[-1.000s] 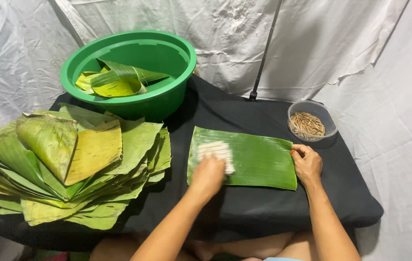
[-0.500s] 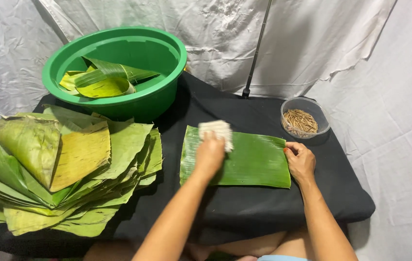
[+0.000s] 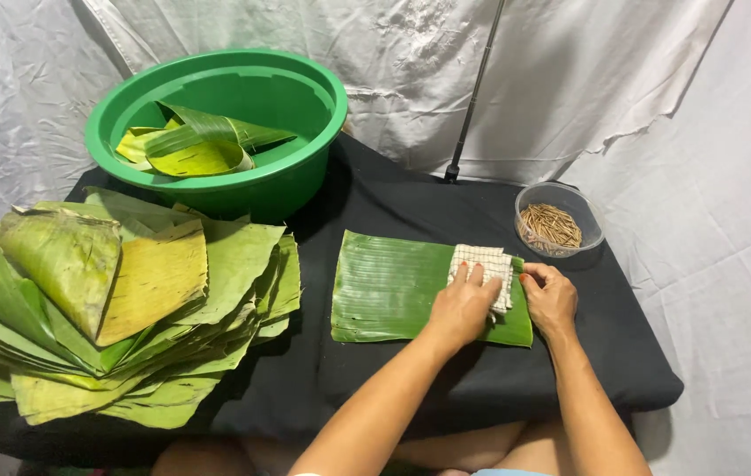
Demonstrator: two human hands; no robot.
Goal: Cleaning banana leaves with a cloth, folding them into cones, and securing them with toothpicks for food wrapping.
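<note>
A rectangular green banana leaf piece (image 3: 389,286) lies flat on the black table (image 3: 411,198). My left hand (image 3: 464,304) presses a folded white checked cloth (image 3: 483,266) onto the right part of the leaf. My right hand (image 3: 550,298) rests on the leaf's right edge, fingers pinning it to the table, right beside the cloth.
A big stack of banana leaves (image 3: 111,300) covers the table's left side. A green plastic basin (image 3: 217,123) at the back left holds a few folded leaves. A small clear bowl of thin sticks (image 3: 556,220) stands at the back right. White sheets hang behind.
My left hand has slid the cloth from the leaf's left part across to its right end. My right hand has stayed on the right edge. The camera view shifted slightly.
</note>
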